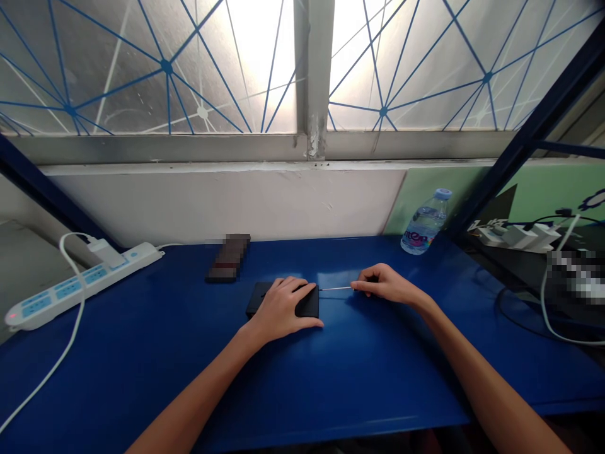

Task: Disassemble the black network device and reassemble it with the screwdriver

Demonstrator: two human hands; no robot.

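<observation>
A flat black box (308,305) lies on the blue table, largely covered by my left hand (283,307). The fingers of that hand reach across its top to the far edge, while the thumb lies along the near side. To the right, my right hand (380,283) pinches the end of a thin, pale, straight rod (336,289) between thumb and fingers. The rod's other end meets the right side of the box; whether it goes inside I cannot tell. What kind of rod it is does not show clearly.
On the blue table (155,353), a dark blurred-out object (229,258) lies behind the box. A white power strip (89,284) with a plugged-in charger and cable (78,315) stands left. A water bottle (426,222) stands back right, near dark blue frame bars (524,139) and cables.
</observation>
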